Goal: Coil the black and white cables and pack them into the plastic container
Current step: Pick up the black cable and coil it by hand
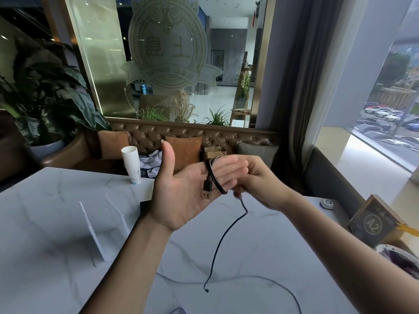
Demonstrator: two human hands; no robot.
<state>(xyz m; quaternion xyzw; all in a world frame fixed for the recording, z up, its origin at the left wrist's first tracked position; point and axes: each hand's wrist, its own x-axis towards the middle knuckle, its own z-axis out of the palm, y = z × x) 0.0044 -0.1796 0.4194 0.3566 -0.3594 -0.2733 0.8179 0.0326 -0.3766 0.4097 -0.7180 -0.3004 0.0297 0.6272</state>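
My left hand [181, 193] is held palm up above the marble table [45, 223], fingers straight and thumb raised. The black cable [212, 175] is wound in a few loops around its fingers, and the USB plug [206, 190] lies on the palm. My right hand [258, 180] sits just right of those fingers and pinches the same cable below the loops. From that pinch the loose end hangs down, and its tip [206, 290] reaches the tabletop. A thin pale cable [260, 277] lies curved on the table beneath. A clear plastic container [96, 241] stands at the left, only its edges showing.
A stack of paper cups [131, 163] stands at the table's far edge. At the right are a table number sign [373, 224], a small round button [327, 203] and a dark bowl [401, 261]. A phone corner [179, 311] shows at the bottom edge. A leather sofa [181, 134] lies behind the table.
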